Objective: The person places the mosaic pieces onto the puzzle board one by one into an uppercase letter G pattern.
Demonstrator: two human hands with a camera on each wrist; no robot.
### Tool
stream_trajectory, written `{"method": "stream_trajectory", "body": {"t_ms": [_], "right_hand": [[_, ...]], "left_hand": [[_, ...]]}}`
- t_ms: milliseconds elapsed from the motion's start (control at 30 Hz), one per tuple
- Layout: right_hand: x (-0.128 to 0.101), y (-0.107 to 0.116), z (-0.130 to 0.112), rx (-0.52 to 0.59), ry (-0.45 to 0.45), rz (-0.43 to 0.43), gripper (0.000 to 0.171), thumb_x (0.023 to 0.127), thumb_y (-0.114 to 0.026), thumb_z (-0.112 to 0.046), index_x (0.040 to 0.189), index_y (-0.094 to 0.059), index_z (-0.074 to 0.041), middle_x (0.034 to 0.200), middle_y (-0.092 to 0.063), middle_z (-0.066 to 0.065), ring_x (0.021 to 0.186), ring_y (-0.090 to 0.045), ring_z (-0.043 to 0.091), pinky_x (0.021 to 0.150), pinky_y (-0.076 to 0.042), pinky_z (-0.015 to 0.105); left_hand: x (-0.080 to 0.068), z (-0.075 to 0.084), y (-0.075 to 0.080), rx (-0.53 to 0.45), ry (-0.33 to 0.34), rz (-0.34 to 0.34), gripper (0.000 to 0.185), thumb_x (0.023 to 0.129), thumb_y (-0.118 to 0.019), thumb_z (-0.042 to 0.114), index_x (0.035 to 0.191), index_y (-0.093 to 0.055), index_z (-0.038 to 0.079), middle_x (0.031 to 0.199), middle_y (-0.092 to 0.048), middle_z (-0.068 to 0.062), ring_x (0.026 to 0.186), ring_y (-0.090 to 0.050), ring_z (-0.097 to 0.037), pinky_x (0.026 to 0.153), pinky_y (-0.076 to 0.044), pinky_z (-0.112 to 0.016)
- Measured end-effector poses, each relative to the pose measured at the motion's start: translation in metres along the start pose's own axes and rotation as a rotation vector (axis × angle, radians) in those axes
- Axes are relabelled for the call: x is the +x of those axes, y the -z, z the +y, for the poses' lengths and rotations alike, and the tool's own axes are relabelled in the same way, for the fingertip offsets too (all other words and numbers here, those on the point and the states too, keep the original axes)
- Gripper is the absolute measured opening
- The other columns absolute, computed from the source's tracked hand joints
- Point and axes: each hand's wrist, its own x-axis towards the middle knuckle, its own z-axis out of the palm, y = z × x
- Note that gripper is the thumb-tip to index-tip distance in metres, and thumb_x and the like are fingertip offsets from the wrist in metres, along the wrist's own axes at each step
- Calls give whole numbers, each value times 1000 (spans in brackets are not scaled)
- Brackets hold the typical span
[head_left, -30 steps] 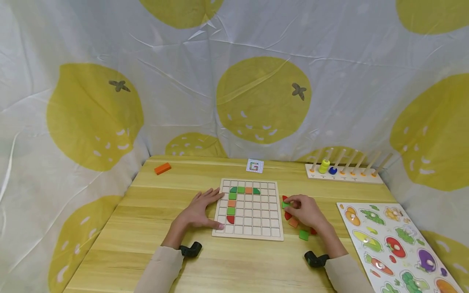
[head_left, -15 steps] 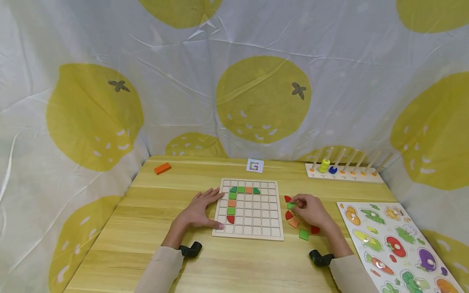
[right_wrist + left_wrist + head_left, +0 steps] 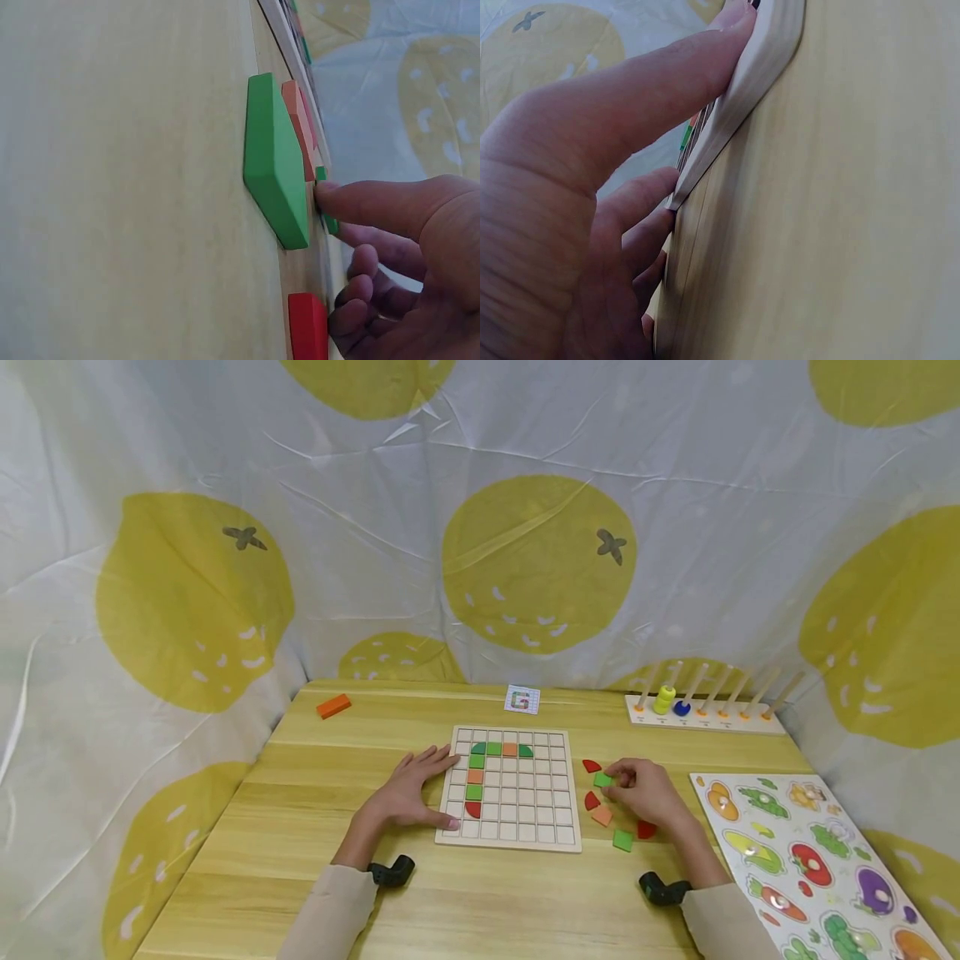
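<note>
Head view: the small green tile (image 3: 602,779) sits on the table (image 3: 300,827) just right of the grid board (image 3: 510,787), pinched at its edges by the right hand (image 3: 637,789). It looks light, stiff wood, likely smooth-faced, so edges are the place to grip. It lies flat; square, no real long axis. The left hand (image 3: 408,793) rests flat-fingered against the board's left edge.

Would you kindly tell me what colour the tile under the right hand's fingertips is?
Green; the tile at the right hand shows best in the head view.
</note>
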Motion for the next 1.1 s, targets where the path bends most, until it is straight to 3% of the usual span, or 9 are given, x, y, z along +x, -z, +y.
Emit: {"method": "stream_trajectory", "body": {"t_ms": [200, 433, 1100], "right_hand": [[-3, -1, -7, -6, 32, 11, 25, 90, -81, -20, 110, -75, -6, 85, -57, 4, 77, -49, 18, 63, -39, 26], [-5, -8, -28, 39, 82, 3, 22, 89, -81, -16, 109, -78, -8, 86, -57, 4, 75, -48, 18, 65, -41, 27], [-1, -67, -85, 80, 219, -100, 16, 84, -85, -16, 99, -78, -16, 78, -54, 0, 70, -47, 12, 62, -38, 22]], "left_hand": [[0, -1, 0, 15, -2, -2, 112, 67, -89, 60, 161, -40, 21, 171, -27, -3, 160, -17, -33, 128, -8, -62], [0, -3, -1, 25, 3, -6, 114, 68, -88, 61, 162, -37, 23, 172, -25, -2, 161, -16, -31, 129, -7, -60], [-1, 1, 2, 21, 12, -13, 111, 70, -87, 61, 162, -37, 25, 172, -25, 0, 161, -15, -29, 130, -6, -59]]}}
